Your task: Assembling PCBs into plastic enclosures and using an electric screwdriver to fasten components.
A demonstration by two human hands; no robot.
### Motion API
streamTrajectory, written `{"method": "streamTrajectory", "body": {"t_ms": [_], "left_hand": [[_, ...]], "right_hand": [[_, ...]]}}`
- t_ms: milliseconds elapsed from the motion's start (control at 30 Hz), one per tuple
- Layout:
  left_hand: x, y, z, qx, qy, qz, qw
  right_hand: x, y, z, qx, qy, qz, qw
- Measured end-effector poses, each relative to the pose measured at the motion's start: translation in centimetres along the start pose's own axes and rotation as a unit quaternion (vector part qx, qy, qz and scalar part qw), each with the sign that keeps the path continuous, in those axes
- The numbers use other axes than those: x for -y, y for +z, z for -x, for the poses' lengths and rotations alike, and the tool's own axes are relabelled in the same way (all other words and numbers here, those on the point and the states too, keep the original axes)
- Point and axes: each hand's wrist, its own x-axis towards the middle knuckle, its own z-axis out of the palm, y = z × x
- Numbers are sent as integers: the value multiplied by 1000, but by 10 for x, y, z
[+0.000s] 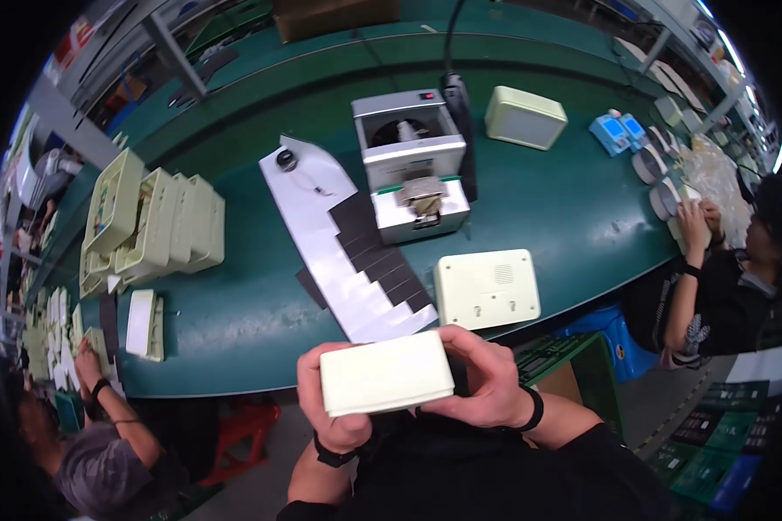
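Between my two hands I hold a cream plastic box-shaped housing [386, 375], seen edge-on, just off the table's front edge. My left hand [333, 417] grips its left end, with the thumb along the lower side. At its right end, my right hand [487, 379] is wrapped round the corner. Lying on the green table just beyond my right hand is another cream housing [488, 286], flat, with a round-cornered face, a small grille and keyhole slots. Dark adhesive strips [375, 247] on a white backing sheet [324, 258] lie ahead of my left hand.
A grey and white bench machine [413, 165] stands mid-table, a cream unit [526, 117] to its right. Stacked cream trays [161, 221] and a cream part [145, 325] are at left. Two blue devices [618, 134] sit far right. Co-workers sit on both sides; a green crate [582, 369] is at right.
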Motion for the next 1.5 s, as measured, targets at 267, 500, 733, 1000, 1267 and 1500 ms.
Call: {"method": "streamTrajectory", "body": {"t_ms": [267, 500, 733, 1000, 1267, 1500], "left_hand": [[26, 37, 3, 70, 58, -25, 995], [29, 43, -10, 177, 130, -118, 969], [36, 52, -48, 158, 127, -93, 975], [39, 41, -30, 226, -168, 222, 934], [25, 58, -55, 289, -184, 35, 939], [51, 67, -48, 239, -109, -124, 957]], "right_hand": [[11, -26, 19, -43, -24, 42, 998], [23, -30, 38, -139, -42, 25, 989], [8, -75, 7, -165, -256, 551, 777], [-11, -70, -2, 5, -383, 568, 728], [-28, -65, 20, -28, -323, 576, 750], [-33, -106, 50, -292, 73, 211, 930]]}}
